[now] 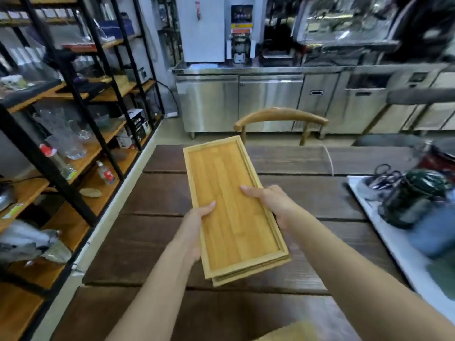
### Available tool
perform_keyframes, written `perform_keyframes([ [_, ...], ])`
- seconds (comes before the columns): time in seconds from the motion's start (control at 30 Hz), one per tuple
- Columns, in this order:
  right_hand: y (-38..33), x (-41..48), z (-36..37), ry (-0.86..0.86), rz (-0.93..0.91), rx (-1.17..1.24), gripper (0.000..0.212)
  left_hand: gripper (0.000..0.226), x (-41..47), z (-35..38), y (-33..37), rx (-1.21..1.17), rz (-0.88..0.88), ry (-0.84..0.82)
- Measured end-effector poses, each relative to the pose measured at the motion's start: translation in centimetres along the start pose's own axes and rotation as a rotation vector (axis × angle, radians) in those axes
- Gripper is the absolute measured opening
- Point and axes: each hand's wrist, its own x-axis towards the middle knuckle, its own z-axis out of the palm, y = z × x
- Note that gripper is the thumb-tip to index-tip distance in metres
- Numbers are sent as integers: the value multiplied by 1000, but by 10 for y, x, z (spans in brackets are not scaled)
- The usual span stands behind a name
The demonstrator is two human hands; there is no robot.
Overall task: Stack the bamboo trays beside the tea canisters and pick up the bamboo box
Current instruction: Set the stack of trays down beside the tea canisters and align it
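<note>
Long, rimmed bamboo trays (226, 203) lie stacked one on the other, held above the dark wooden table (152, 195). My left hand (197, 217) grips their left long edge, thumb on the top tray. My right hand (268, 200) holds the right long edge, fingers reaching onto the tray's floor. Dark green tea canisters (416, 195) stand on a white mat (394, 242) at the right, blurred. A pale bamboo-coloured corner (295, 332) shows at the bottom edge; what it belongs to I cannot tell.
A wooden chair (280, 116) stands at the table's far side. Black metal shelves (81, 134) with glassware and bottles line the left. Steel counters (270, 99) with machines run along the back. Scissors (386, 173) lie near the canisters.
</note>
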Motion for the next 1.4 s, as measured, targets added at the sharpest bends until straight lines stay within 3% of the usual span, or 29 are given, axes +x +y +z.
perform_keyframes([
  [0.13,0,-17,-95,156,10,38,85,38,7,90,-21,33,-91,-135],
  [0.37,63,-44,-193,258,100,81,33,34,19,168,-99,119,-276,-201],
  [0.5,100,-46,-220,251,170,69,50,36,37,181,-134,200,-325,-151],
  [0.57,110,-47,-231,248,181,49,48,37,44,187,-149,214,-335,-142],
  [0.9,134,-49,-258,189,161,-33,33,39,64,205,-189,256,-292,-70],
  [1.0,141,-50,-262,188,133,-73,38,45,67,209,-200,289,-228,-35],
  [1.1,144,-48,-267,217,88,-76,45,36,63,217,-206,276,-175,-15],
  [1.23,142,-52,-270,276,6,-210,44,54,68,223,-222,281,-74,-36],
  [1.4,145,-52,-279,322,-63,-382,43,58,60,235,-233,288,18,7],
])
